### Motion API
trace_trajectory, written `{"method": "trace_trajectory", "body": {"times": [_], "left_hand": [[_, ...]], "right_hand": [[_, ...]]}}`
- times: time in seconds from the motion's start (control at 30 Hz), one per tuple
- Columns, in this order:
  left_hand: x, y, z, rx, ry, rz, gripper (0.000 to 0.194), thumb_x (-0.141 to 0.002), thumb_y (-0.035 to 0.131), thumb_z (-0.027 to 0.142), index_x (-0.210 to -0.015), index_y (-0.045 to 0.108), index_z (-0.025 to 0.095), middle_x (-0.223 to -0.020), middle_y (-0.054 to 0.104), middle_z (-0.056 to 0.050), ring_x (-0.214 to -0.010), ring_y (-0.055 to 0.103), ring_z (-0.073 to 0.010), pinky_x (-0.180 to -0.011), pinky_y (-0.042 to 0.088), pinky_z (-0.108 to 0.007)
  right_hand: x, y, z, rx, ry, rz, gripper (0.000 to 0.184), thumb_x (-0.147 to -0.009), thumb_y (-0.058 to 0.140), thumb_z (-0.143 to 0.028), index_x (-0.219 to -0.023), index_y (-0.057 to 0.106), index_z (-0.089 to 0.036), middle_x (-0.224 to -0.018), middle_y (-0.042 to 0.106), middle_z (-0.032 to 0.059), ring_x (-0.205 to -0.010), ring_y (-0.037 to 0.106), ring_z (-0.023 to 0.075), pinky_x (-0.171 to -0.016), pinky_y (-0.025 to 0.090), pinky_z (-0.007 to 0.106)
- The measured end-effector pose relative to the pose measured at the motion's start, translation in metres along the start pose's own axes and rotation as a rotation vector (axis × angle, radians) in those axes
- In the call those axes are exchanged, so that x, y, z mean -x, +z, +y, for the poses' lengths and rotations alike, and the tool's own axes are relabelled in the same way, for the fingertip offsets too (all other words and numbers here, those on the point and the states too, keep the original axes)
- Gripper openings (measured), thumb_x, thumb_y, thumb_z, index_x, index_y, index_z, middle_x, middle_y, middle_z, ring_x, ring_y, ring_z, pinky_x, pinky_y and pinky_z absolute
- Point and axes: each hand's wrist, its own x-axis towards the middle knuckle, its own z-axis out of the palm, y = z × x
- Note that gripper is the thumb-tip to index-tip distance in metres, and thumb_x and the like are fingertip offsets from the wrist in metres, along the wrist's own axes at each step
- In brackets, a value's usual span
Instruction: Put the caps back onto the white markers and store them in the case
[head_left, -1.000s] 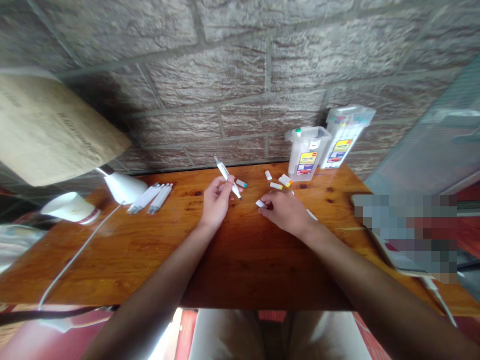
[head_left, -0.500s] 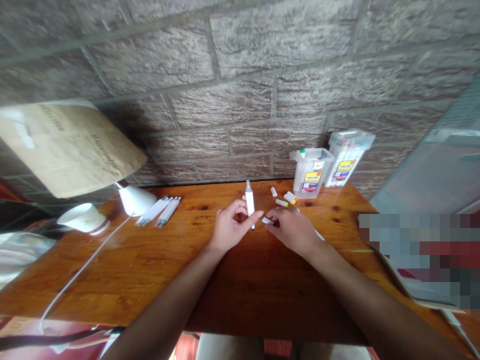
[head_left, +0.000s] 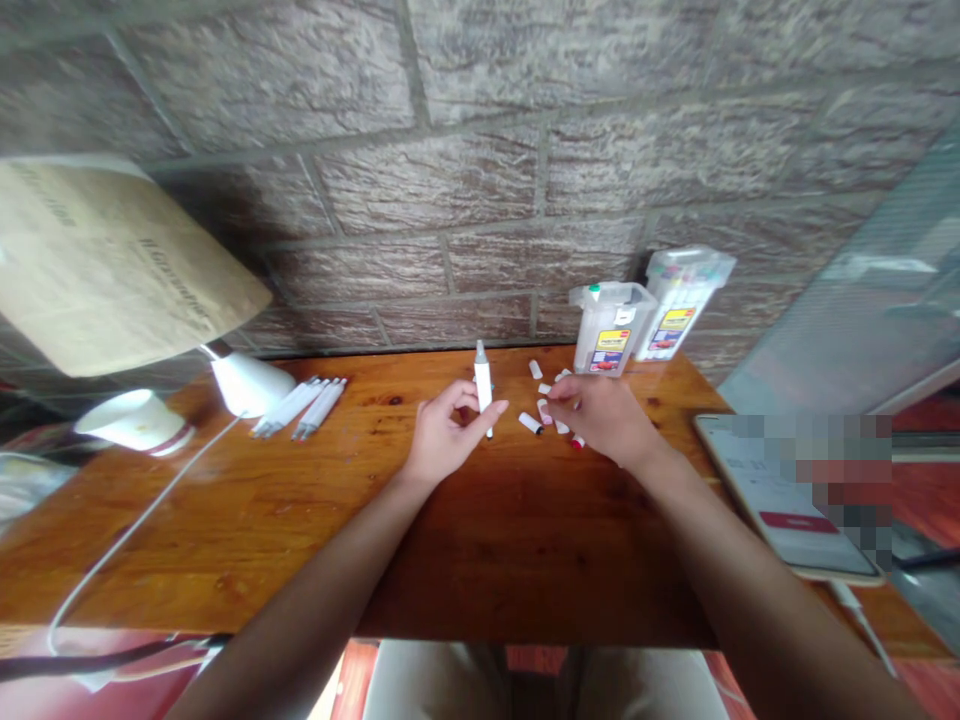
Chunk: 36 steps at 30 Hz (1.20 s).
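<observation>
A white marker stands nearly upright in my left hand, its grey tapered end at the top and thumb and fingers closed round its lower half. To the right, my right hand reaches over a loose group of marker caps, with thumb and forefinger pinched at a small white cap. Just in front of those fingers lies a white cap with a black end. A pinkish cap and a red-ended one lie under the hand, which partly covers the group. Farther back rests another white cap.
Several capless markers lie in a row at left, beside a white lamp and a paper cup. Two clear marker boxes stand against the brick wall. A tablet lies at the right edge.
My right hand has moved back over the caps; the cap near its fingers earlier seems to lie on the table now. My left hand keeps the marker upright. The view has shifted slightly.
</observation>
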Motion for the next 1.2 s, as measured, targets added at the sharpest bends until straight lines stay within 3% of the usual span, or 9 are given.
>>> {"method": "trace_trajectory", "body": {"times": [0.07,0.2,0.37,0.5,0.6,0.7,0.83,0.97,1.2], "left_hand": [[0.000,-0.001,-0.003,0.013,-0.006,-0.003,0.020,-0.082,0.073,0.036,-0.079,0.060,0.020,-0.065,0.069,0.003,-0.056,0.058,-0.0100,-0.060,0.043,-0.021],[0.001,-0.001,-0.004,0.036,-0.024,-0.010,0.020,-0.081,0.073,0.036,-0.081,0.062,0.019,-0.070,0.071,0.001,-0.060,0.061,-0.0114,-0.062,0.045,-0.022],[0.001,0.001,0.001,0.024,-0.032,-0.029,0.020,-0.078,0.076,0.035,-0.079,0.064,0.020,-0.067,0.069,0.002,-0.058,0.060,-0.0112,-0.059,0.044,-0.021],[0.001,0.001,0.004,0.036,-0.034,-0.066,0.018,-0.078,0.076,0.036,-0.079,0.068,0.020,-0.064,0.068,0.002,-0.055,0.057,-0.0108,-0.057,0.043,-0.021],[0.001,0.001,0.005,0.048,-0.028,-0.055,0.017,-0.078,0.076,0.037,-0.081,0.071,0.021,-0.065,0.069,0.001,-0.056,0.056,-0.0112,-0.058,0.043,-0.021],[0.002,0.001,0.003,0.033,-0.009,-0.040,0.017,-0.078,0.076,0.038,-0.082,0.073,0.021,-0.068,0.069,0.001,-0.058,0.056,-0.0113,-0.059,0.043,-0.022],[0.003,0.002,0.001,0.019,0.012,-0.057,0.016,-0.078,0.076,0.037,-0.084,0.073,0.021,-0.069,0.069,0.000,-0.059,0.056,-0.0115,-0.061,0.044,-0.022],[0.003,0.003,0.003,-0.002,0.034,-0.057,0.016,-0.077,0.076,0.037,-0.082,0.073,0.022,-0.069,0.069,0.000,-0.060,0.058,-0.0126,-0.062,0.045,-0.023],[0.003,0.004,0.004,0.029,0.005,-0.055,0.017,-0.076,0.078,0.037,-0.083,0.075,0.022,-0.068,0.070,-0.001,-0.059,0.057,-0.0130,-0.062,0.046,-0.024]], "right_hand": [[-0.003,-0.017,0.013,-0.128,-0.027,-0.072,0.014,-0.082,0.066,-0.029,-0.084,0.076,-0.019,-0.083,0.076,0.0027,-0.074,0.069,0.0171,-0.068,0.049,0.025],[-0.002,-0.040,0.032,-0.161,-0.100,-0.384,0.015,-0.074,0.071,-0.026,-0.086,0.080,-0.023,-0.086,0.077,0.0001,-0.081,0.069,0.0188,-0.073,0.050,0.026],[0.001,-0.032,0.032,-0.036,-0.052,-0.414,0.018,-0.067,0.072,-0.013,-0.079,0.080,-0.023,-0.078,0.075,-0.0013,-0.070,0.067,0.0166,-0.063,0.046,0.024],[0.002,-0.028,0.027,-0.074,-0.047,-0.455,0.012,-0.069,0.069,-0.014,-0.073,0.078,-0.020,-0.064,0.068,-0.0013,-0.059,0.061,0.0146,-0.055,0.042,0.024],[0.003,-0.033,0.021,-0.292,-0.123,-0.370,0.015,-0.073,0.070,-0.023,-0.085,0.079,-0.021,-0.074,0.072,-0.0002,-0.065,0.062,0.0144,-0.061,0.046,0.025],[0.003,-0.035,0.012,-0.627,-0.151,-0.126,0.021,-0.077,0.071,-0.034,-0.093,0.077,-0.021,-0.087,0.074,0.0017,-0.072,0.064,0.0144,-0.068,0.050,0.026],[0.002,-0.029,-0.002,-1.024,-0.054,0.166,0.026,-0.072,0.077,-0.033,-0.095,0.074,-0.021,-0.077,0.067,-0.0017,-0.055,0.050,0.0070,-0.052,0.040,0.022],[0.002,-0.019,-0.014,-1.200,-0.001,0.188,0.031,-0.069,0.080,-0.033,-0.097,0.073,-0.021,-0.071,0.062,-0.0038,-0.049,0.036,0.0045,-0.044,0.028,0.021],[0.003,-0.009,-0.019,-1.194,0.035,0.146,0.037,-0.069,0.080,-0.039,-0.100,0.071,-0.021,-0.071,0.061,-0.0043,-0.049,0.036,0.0046,-0.043,0.029,0.020]]}}
